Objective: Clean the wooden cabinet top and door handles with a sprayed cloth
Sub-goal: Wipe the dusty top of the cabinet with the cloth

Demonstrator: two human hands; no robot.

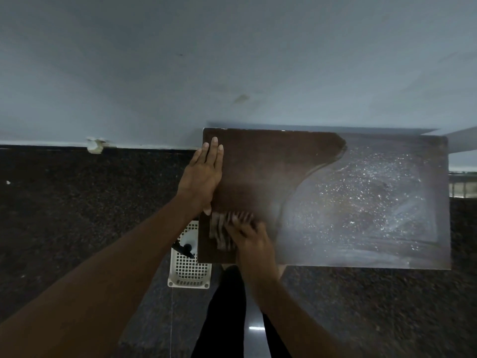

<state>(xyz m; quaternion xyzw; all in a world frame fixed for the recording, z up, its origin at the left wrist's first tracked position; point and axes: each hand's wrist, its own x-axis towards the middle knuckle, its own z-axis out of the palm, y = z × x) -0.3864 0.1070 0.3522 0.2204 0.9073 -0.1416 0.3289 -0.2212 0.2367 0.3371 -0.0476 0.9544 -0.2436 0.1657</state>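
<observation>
One white basket (189, 271), just below the flat, straight-fingered left hand (204, 174), holds a spray bottle (190, 240) (black nozzle); the right hand (251, 241), fingers spread, presses the cloth (219, 232) onto the cabinet top (260, 161).

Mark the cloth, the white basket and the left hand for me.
cloth (219, 235): head view, on its exposed left part.
white basket (188, 270): head view, on its gridded wall.
left hand (202, 174): head view, on the back of the hand.
</observation>
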